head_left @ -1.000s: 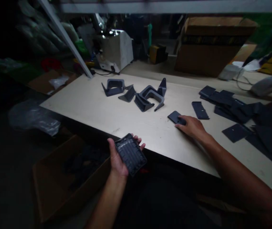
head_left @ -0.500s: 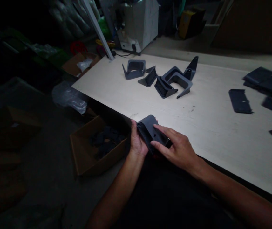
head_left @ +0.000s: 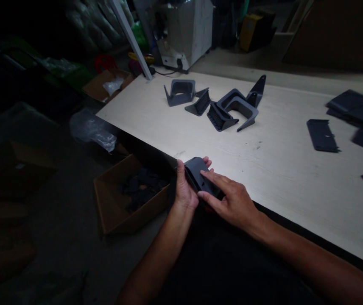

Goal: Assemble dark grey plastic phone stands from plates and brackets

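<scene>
Held a dark grey panel (head_left: 196,166) between both hands, low at the near edge of the counter (head_left: 283,178), with its broad face turned up, tilted, and marked by a small dark notch. Had a darker part (head_left: 190,179) just under the panel, showing as a strip along the left edge; could not make out any gap or contact between the two. Cradled the pair from beneath with the left hand (head_left: 186,192), partly curled, its thumb upright against the left edge and its fingertips out past the far side, slightly spread. Gripped the panel's right end with the right hand (head_left: 234,199), half closed, index fingertip on the top face and thumb at the nearer edge, a little apart. Could not see the remaining right fingers well enough to tell their hold.

Had a loose group of dark brackets (head_left: 217,116) standing on the counter beyond the hands, some overlapping. Had a single flat plate (head_left: 322,135) lying apart to the right, near a pile of dark plates (head_left: 347,101) running out of view. Had an open cardboard box (head_left: 114,212) below the counter to the left, holding jumbled dark pieces (head_left: 143,186), and a white machine (head_left: 199,34) beside a slanting metal post (head_left: 133,40) at the back.
</scene>
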A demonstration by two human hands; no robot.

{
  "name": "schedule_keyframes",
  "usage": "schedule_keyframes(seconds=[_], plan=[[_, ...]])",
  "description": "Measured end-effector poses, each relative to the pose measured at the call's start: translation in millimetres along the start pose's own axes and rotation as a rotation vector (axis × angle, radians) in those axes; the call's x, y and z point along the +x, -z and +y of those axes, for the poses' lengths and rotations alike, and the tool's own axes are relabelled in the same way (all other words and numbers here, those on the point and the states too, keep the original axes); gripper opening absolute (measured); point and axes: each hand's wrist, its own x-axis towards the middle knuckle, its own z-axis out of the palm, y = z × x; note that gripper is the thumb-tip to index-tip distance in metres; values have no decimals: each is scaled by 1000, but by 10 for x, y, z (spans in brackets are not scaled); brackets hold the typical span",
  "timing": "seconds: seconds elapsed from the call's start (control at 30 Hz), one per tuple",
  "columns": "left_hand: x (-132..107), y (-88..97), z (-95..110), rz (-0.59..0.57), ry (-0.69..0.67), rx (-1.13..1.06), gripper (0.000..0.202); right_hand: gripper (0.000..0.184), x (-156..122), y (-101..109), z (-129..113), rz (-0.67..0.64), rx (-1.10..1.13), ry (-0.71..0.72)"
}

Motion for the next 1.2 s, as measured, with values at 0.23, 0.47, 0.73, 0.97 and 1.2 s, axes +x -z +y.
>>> schedule_keyframes(seconds=[0.23, 0.47, 0.73, 0.97, 1.2], plan=[[2, -56, 35, -21, -16, 53, 78, 56, 14, 2, -12, 39, -2, 42], [-2, -59, 19, -28, -50, 86, 70, 59, 24, 8, -35, 14, -3, 55], [-124, -133, 167, -399, -93, 160, 61, 42, 343, 242, -18, 21, 753, -228], [-163, -245, 153, -447, -142, 306, 62, 38, 383, 226, -170, -119, 1017, -309], [-254, -425, 332, 2, -112, 213, 20, 42, 238, 142, -178, -144, 945, -174]])
